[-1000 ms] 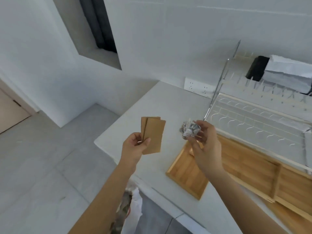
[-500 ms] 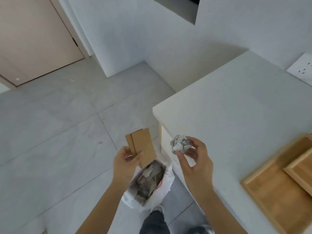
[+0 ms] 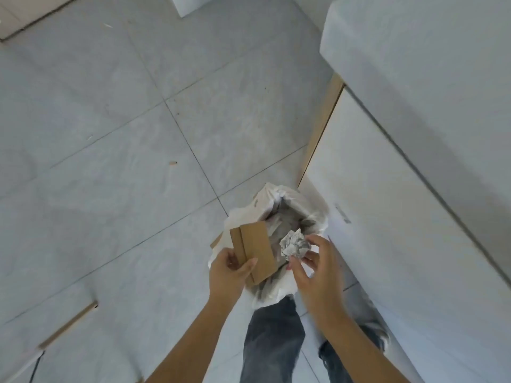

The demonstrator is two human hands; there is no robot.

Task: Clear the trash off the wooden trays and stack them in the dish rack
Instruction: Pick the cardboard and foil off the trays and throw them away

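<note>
Head view: the left hand (image 3: 228,275) pinches two brown cardboard pieces (image 3: 255,251) between thumb and fingers, holding them over the open white trash bag (image 3: 276,288) on the grey tiled floor (image 3: 110,134). The right hand (image 3: 318,275) grips a crumpled paper ball (image 3: 294,242) at its fingertips, just above the bag's mouth. The white bench (image 3: 428,78) stands to the right. The wooden trays and dish rack are out of view.

Cardboard pieces (image 3: 255,251): plain tan-brown, unprinted. Crumpled paper ball (image 3: 295,242): white mottled with grey. Bin bag (image 3: 276,200): white, grey scraps seen inside. Floor tiles (image 3: 110,134): pale grey, thin dark joints. Counter (image 3: 428,78): white. Trousers (image 3: 272,344): dark grey.
</note>
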